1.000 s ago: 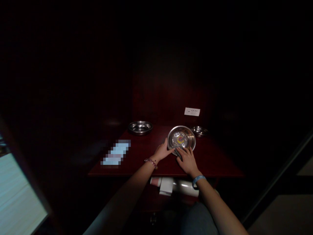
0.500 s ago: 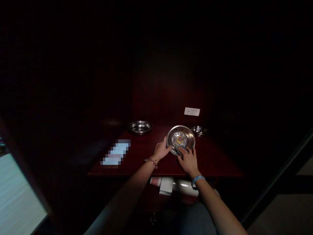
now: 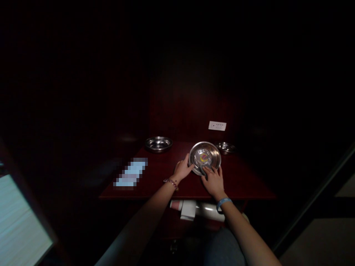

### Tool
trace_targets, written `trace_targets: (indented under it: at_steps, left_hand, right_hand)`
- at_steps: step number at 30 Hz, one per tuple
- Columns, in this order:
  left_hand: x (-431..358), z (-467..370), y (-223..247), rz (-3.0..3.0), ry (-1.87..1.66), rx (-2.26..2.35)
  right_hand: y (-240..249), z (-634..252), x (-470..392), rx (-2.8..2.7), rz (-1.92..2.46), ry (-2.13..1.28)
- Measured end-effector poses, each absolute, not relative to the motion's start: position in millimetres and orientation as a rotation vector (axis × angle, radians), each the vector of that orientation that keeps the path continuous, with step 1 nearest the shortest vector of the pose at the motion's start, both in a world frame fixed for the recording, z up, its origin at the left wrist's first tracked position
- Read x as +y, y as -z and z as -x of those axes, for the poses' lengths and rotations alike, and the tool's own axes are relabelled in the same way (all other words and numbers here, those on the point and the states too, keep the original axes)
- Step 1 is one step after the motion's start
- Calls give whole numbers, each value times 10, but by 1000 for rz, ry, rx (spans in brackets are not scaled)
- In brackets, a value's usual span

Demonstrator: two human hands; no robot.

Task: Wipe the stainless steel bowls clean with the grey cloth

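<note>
While my left hand point(image 3: 183, 170) clamps the bowl point(image 3: 204, 157) by its rim, my right hand point(image 3: 215, 183) holds a grey wad point(image 3: 203, 170) inside.
From afar, I see the bowl tilted over the table's point(image 3: 162, 181) middle.

a round bowl point(image 3: 208, 152) of shiny metal, with a wide bright rim, stands tilted above the dark red table point(image 3: 155, 175), its hollow turned to the viewer. on its floor sits 1 yellow-and-red mark point(image 3: 203, 158), with small glints around it. a small grey pad point(image 3: 203, 170) lies against the bowl's near inner side, partly hidden by fingers point(image 3: 213, 170); its material is unclear.
</note>
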State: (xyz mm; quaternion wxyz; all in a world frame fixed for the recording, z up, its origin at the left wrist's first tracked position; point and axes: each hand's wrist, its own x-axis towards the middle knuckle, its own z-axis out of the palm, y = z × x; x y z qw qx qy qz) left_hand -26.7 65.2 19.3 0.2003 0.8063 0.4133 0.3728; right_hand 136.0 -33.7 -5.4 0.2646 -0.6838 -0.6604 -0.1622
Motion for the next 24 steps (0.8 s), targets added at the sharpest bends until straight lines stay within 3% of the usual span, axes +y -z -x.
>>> trace_targets:
  at_steps: [24]
  left_hand:
    - [672, 243, -118, -2244, -983, 1030]
  right_hand:
    - [62, -1377, -321, -1899, 1797, 345]
